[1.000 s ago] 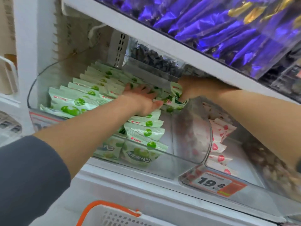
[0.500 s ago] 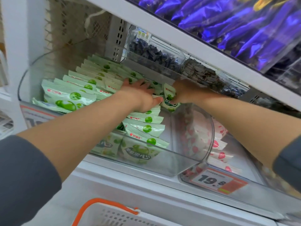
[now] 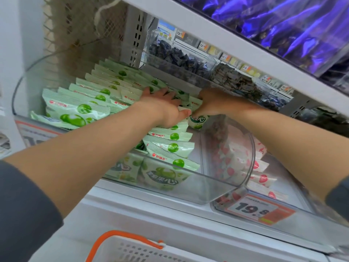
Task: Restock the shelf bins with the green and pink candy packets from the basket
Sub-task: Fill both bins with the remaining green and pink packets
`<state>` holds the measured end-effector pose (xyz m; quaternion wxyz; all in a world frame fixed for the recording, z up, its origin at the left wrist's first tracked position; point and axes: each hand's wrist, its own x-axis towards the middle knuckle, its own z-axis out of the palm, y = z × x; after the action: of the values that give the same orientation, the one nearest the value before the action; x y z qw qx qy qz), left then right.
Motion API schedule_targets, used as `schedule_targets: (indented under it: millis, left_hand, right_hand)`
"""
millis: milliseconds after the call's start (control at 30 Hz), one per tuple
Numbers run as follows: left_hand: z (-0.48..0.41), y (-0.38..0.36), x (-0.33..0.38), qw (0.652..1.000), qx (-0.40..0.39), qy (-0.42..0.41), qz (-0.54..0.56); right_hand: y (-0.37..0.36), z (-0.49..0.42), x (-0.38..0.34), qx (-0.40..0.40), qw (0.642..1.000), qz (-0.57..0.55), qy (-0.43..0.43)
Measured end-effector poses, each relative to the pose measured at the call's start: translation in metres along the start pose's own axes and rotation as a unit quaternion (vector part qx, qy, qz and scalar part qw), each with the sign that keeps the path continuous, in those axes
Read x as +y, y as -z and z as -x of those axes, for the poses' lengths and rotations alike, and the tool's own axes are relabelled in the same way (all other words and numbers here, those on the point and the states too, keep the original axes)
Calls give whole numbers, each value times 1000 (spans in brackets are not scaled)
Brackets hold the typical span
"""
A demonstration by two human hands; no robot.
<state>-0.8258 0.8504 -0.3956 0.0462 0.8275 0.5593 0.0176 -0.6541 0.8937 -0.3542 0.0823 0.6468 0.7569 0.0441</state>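
Observation:
A clear shelf bin (image 3: 198, 188) holds two rows of green candy packets (image 3: 79, 108). My left hand (image 3: 162, 106) lies flat on the packets deep in the right row, fingers spread. Beside it, my right hand (image 3: 213, 103) grips a green packet (image 3: 198, 118) at the back of that row. Pink candy packets (image 3: 262, 178) lie in the neighbouring clear bin (image 3: 283, 225) to the right. The white basket (image 3: 132, 250) with an orange handle sits at the bottom edge; its contents are out of view.
A white shelf board (image 3: 217, 40) with purple wrapped sweets (image 3: 294, 25) hangs low over my hands. Bins of dark sweets (image 3: 175, 55) stand behind the green row. A price tag reading 19.8 (image 3: 258, 210) fronts the pink bin.
Both hands stay at the back of the right green row. The view has tilted, showing more of the bins behind. The gripped packet sits slightly lower among the others.

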Motion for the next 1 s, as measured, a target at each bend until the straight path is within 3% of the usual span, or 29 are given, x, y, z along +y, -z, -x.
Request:
schedule_targets:
  millis: [133,267,433,567,667,767,900,1000]
  left_hand:
    - [-1,0,-1,1000,-2,-4,-1]
    - [-2,-1,-1,1000,6,-10,11]
    - [-3,-3,-3,998,26,-15,49]
    - [21,17,4,971,123,-2,203]
    - [62,30,26,950,224,39,216]
    - [118,25,55,924,255,78,274]
    - [180,-7,83,919,205,118,317]
    - [210,-51,99,935,83,140,316]
  right_hand:
    - [-1,0,1,77,997,11,-10]
    - [2,-2,-2,63,997,-13,-38]
    - [9,27,-5,114,991,-70,-11]
    - [7,77,-24,152,975,-147,68]
    - [0,115,-36,209,956,-168,122]
    - [-1,155,-45,249,940,-187,139]
    - [-24,221,-52,254,918,-266,148]
    - [-75,261,-59,175,924,-323,109]
